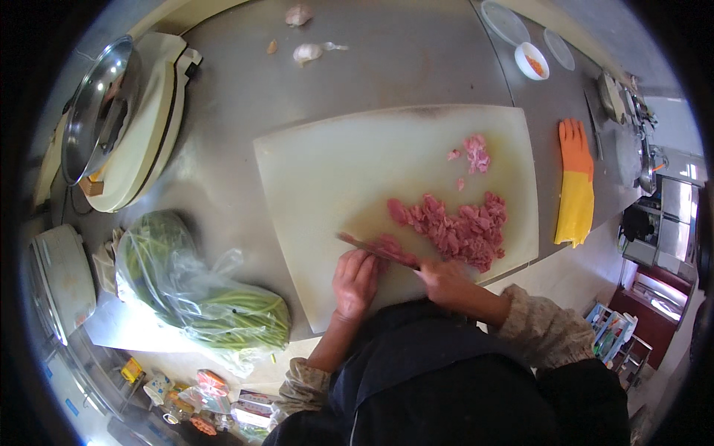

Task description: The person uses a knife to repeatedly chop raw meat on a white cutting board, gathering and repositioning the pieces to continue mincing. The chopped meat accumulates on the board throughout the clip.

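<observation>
My right hand grips a knife by its handle, the blade running leftward over a white cutting board. Under and around the blade lie slices of raw meat. The curled fingers of my left hand rest against the near side of the blade, holding the raw meat there; the fingertips are partly hidden. To the right on the board spreads a pile of cut meat. Paler trimmings lie apart, farther up the board.
Bagged green vegetables lie left of the board. Beyond stand a scale and a metal bowl. Garlic bulbs sit at the far side. On the right are an orange-yellow rubber glove and a small white bowl.
</observation>
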`<state>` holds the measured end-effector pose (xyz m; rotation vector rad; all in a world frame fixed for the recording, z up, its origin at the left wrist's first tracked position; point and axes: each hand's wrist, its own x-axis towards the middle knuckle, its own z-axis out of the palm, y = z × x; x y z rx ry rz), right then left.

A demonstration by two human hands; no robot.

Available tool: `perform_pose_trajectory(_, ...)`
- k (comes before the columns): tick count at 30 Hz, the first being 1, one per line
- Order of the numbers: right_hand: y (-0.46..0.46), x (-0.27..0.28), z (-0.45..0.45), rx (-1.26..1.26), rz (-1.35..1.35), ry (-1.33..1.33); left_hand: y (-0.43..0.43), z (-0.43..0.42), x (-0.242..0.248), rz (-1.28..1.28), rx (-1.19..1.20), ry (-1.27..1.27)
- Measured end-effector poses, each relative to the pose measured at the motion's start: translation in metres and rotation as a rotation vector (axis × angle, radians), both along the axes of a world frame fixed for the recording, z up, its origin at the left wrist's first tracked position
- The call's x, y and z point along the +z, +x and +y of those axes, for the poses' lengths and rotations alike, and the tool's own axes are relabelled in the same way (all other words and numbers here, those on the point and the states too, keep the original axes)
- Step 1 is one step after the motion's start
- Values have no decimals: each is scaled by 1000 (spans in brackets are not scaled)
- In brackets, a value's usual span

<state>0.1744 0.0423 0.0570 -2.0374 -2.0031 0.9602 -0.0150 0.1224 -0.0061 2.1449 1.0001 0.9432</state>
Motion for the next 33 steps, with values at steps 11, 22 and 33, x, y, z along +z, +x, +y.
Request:
perform_pose_trajectory(11,11,34,-23,60,-90,-165,-4,-5,-5,13,-2,5)
perform_pose_trajectory(22,-32,-11,21,1,-28,-106,-6,-5,-7,54,-14,18)
perform_pose_trajectory(33,10,30,-29,38,-88,-194,-13,-11,-3,-33,39,32)
